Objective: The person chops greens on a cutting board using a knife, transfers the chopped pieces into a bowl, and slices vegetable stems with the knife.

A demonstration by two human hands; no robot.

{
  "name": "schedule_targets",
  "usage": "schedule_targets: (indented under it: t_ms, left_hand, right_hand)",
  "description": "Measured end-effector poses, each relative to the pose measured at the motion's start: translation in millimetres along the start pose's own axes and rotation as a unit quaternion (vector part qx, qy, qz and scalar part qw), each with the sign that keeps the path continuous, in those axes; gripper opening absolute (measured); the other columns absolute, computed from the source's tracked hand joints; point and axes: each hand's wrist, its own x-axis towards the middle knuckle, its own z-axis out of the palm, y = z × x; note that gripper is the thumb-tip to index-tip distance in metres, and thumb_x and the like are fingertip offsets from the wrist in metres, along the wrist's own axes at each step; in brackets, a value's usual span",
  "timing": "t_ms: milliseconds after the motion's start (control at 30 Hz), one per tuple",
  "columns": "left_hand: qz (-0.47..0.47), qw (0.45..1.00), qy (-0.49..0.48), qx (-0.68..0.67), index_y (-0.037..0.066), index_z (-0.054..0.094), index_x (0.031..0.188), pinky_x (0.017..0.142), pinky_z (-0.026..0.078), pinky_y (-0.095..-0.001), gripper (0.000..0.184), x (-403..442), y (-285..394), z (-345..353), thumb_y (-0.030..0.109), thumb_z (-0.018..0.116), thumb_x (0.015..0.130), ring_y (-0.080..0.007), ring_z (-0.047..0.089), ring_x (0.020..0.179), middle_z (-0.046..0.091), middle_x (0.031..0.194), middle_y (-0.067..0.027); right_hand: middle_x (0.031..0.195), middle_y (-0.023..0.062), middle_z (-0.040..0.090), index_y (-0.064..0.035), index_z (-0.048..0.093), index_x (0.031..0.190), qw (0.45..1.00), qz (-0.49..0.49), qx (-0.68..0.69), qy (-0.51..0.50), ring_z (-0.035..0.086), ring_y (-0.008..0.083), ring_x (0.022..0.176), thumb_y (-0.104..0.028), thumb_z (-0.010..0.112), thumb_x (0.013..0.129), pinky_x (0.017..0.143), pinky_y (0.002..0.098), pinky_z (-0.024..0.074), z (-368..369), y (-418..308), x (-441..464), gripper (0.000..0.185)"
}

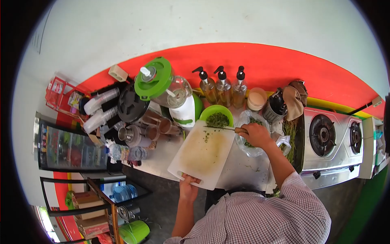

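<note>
My left hand (188, 188) grips the white cutting board (202, 158) through the handle slot at its near end. The board's far end meets the rim of a green bowl (231, 118) that holds chopped green leaves (217, 119). In my right hand (256, 136) is the wooden handle of a knife (223, 128), its blade lying across the board's far end just below the bowl. A few green bits (206, 136) lie on the board near the blade. Right of the bowl, a clear plastic bag (248, 151) with more greens stands close to my right hand.
A green-lidded blender (183, 110) stands left of the bowl, with cups (165, 125) beside it. Three pump bottles (223, 90) line the wall. Utensils in a metal holder (273, 112), stems and a gas stove (325, 138) are on the right. A water bottle (118, 152) is at left.
</note>
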Motion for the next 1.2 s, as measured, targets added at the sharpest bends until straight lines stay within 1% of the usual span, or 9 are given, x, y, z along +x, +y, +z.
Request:
schedule_targets:
  t_ms: [67, 167, 267, 367, 467, 700, 933, 1100, 1200]
  left_hand:
    - [0.005, 1.0, 0.006, -0.012, 0.001, 0.056, 0.125, 0.092, 0.052, -0.0391, 0.055, -3, -2, 1, -0.001, 0.05, 0.07, -0.0237, 0.062, 0.103, 0.063, 0.11, -0.0084]
    - [0.007, 1.0, 0.01, -0.021, -0.001, 0.054, 0.126, 0.095, 0.052, -0.0399, 0.056, -5, -2, 3, -0.002, 0.048, 0.071, -0.0246, 0.062, 0.108, 0.062, 0.115, -0.0105]
    - [0.005, 1.0, 0.008, -0.027, -0.001, 0.053, 0.124, 0.093, 0.051, -0.0385, 0.053, 0, -8, -3, -0.003, 0.047, 0.071, -0.0237, 0.061, 0.108, 0.06, 0.116, -0.0108]
    - [0.012, 1.0, 0.003, -0.023, -0.001, 0.055, 0.124, 0.097, 0.051, -0.0409, 0.053, 3, -9, -10, -0.002, 0.047, 0.072, -0.0253, 0.062, 0.11, 0.062, 0.117, -0.0118]
    - [0.016, 1.0, 0.0, -0.013, -0.002, 0.055, 0.124, 0.098, 0.052, -0.0427, 0.053, 2, -2, 0, -0.003, 0.046, 0.072, -0.0264, 0.062, 0.11, 0.062, 0.117, -0.0132]
    - [0.022, 1.0, 0.005, -0.01, -0.005, 0.054, 0.12, 0.099, 0.053, -0.0449, 0.048, -4, 5, 6, -0.005, 0.046, 0.073, -0.0272, 0.064, 0.109, 0.061, 0.116, -0.0147]
    - [0.034, 0.999, 0.002, -0.001, -0.004, 0.058, 0.113, 0.093, 0.054, -0.041, 0.041, -1, 5, 9, -0.005, 0.046, 0.074, -0.0248, 0.065, 0.1, 0.064, 0.107, -0.0127]
    - [0.021, 1.0, -0.004, 0.001, -0.004, 0.056, 0.124, 0.098, 0.052, -0.0414, 0.055, 2, 2, 3, -0.002, 0.047, 0.07, -0.0273, 0.064, 0.108, 0.065, 0.114, -0.0129]
    - [0.038, 0.999, -0.016, -0.002, -0.005, 0.06, 0.115, 0.092, 0.054, -0.0384, 0.042, 0, 8, 15, -0.003, 0.046, 0.075, -0.0238, 0.067, 0.1, 0.067, 0.107, -0.0133]
  right_hand:
    - [0.096, 0.0147, 0.071, -0.0103, 0.072, 0.106, 1.0, 0.005, 0.008, 0.01, 0.068, 0.0359, 0.093, -0.037, 0.065, 0.094, 0.079, 0.0479, 0.054, 0, -9, -9, 0.03]
    - [0.097, 0.0177, 0.07, -0.0019, 0.07, 0.11, 0.982, -0.073, 0.162, 0.069, 0.066, 0.0385, 0.088, -0.026, 0.068, 0.093, 0.08, 0.0445, 0.0537, 2, -33, -39, 0.03]
    - [0.099, 0.0144, 0.069, -0.0072, 0.068, 0.12, 0.97, -0.114, 0.208, 0.056, 0.067, 0.0358, 0.087, -0.028, 0.068, 0.094, 0.079, 0.0432, 0.0546, 4, -53, -70, 0.033]
    - [0.097, 0.0105, 0.068, -0.0141, 0.067, 0.126, 0.982, -0.111, 0.144, -0.054, 0.069, 0.032, 0.082, -0.03, 0.069, 0.094, 0.073, 0.0412, 0.0558, -7, -63, -92, 0.036]
    - [0.09, 0.0079, 0.065, -0.0225, 0.068, 0.125, 0.986, -0.128, 0.092, -0.053, 0.068, 0.0305, 0.076, -0.035, 0.064, 0.096, 0.069, 0.042, 0.0562, -7, -63, -96, 0.032]
    - [0.088, 0.0072, 0.064, -0.0216, 0.069, 0.124, 0.989, -0.144, 0.044, 0.002, 0.067, 0.0307, 0.071, -0.037, 0.063, 0.096, 0.065, 0.0423, 0.0563, 4, -39, -62, 0.032]
    - [0.085, 0.0107, 0.065, -0.0182, 0.071, 0.123, 0.995, -0.072, 0.017, 0.071, 0.066, 0.0341, 0.074, -0.033, 0.067, 0.095, 0.067, 0.045, 0.0553, 24, -11, -14, 0.032]
    - [0.089, 0.0116, 0.067, -0.0179, 0.071, 0.121, 0.997, -0.024, 0.015, 0.067, 0.067, 0.0344, 0.074, -0.032, 0.067, 0.093, 0.069, 0.0457, 0.0555, 6, -33, -27, 0.031]
    - [0.092, 0.0129, 0.067, -0.0147, 0.071, 0.122, 0.987, -0.069, 0.139, 0.028, 0.067, 0.0342, 0.076, -0.027, 0.068, 0.093, 0.071, 0.0438, 0.055, -8, -55, -53, 0.032]
